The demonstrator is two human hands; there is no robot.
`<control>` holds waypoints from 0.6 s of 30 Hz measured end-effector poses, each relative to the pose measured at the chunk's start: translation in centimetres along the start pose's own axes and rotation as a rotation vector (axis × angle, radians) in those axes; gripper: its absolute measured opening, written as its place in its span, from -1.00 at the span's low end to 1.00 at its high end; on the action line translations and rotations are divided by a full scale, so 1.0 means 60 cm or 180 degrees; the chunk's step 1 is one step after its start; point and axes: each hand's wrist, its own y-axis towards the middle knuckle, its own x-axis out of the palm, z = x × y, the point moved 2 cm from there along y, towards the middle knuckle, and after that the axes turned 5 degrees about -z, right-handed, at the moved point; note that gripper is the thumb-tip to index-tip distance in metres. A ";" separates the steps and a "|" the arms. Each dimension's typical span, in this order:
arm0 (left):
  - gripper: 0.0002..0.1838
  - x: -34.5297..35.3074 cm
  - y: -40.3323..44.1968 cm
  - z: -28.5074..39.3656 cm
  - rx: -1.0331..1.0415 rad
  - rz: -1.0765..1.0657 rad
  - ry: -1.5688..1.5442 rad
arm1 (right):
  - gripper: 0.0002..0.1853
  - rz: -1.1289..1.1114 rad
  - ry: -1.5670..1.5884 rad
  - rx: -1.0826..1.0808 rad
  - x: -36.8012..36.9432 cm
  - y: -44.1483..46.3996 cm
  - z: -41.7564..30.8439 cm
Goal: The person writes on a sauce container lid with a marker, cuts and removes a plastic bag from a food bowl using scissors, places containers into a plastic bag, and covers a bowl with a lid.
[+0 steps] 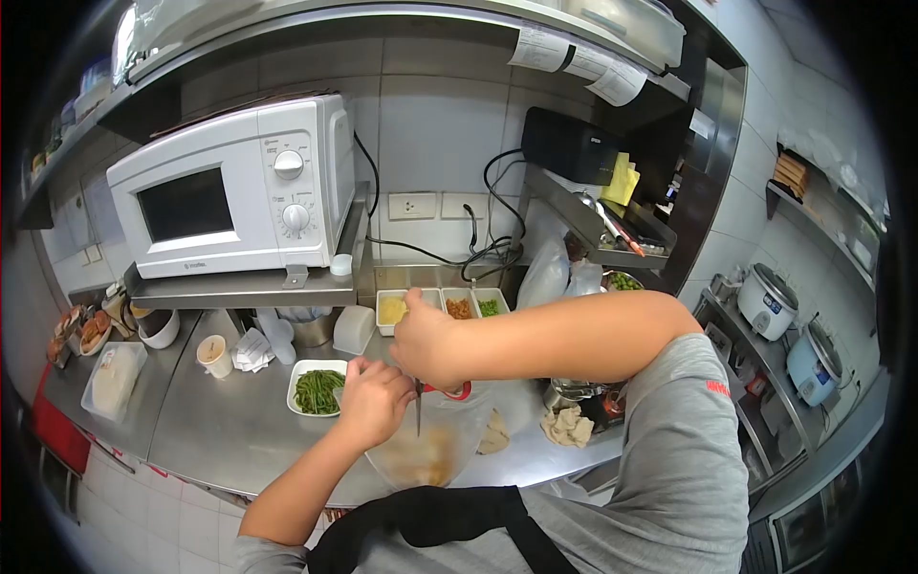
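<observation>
My left hand (pixel 376 400) is closed, its fingers pressed together beside a white dish of green beans (pixel 318 392). What it grips is hidden. Just above it my right hand (pixel 427 342) reaches across from the right, fingers curled, in front of a tray insert of yellow food (pixel 391 308); its grip is hidden too. Red-handled scissors (pixel 461 391) show below the right wrist, one dark blade downward near my left hand; which hand bears them I cannot tell. Below both hands lies a clear plastic bag (pixel 426 454) with blurred brownish-yellow food inside.
Inserts of orange-brown bits (pixel 459 308) and chopped greens (pixel 490 307) stand behind my right arm. A white microwave (pixel 239 187) sits on a raised shelf. Left are a paper cup (pixel 214 356) and a lidded tub (pixel 115 380). A crumpled beige cloth-like lump (pixel 567 427) lies right.
</observation>
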 end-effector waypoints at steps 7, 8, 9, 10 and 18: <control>-0.93 0.009 -0.012 0.010 0.0249 0.0330 0.0184 | -0.66 -0.0552 0.0186 -0.0261 0.008 0.016 -0.003; -0.93 0.009 -0.012 0.011 0.0282 0.0384 0.0226 | -0.69 -0.0401 0.0214 -0.0290 0.015 0.020 -0.006; -0.94 0.010 -0.013 0.011 0.0297 0.0380 0.0264 | -0.71 -0.0253 0.0239 -0.0321 0.018 0.020 -0.009; -0.94 0.013 -0.016 0.011 0.0309 0.0378 0.0301 | -0.73 -0.0106 0.0262 -0.0354 0.022 0.020 -0.012; -0.91 0.011 -0.018 -0.021 -0.0071 0.0052 0.0288 | -0.63 -0.0512 0.0523 0.0101 0.010 -0.031 0.070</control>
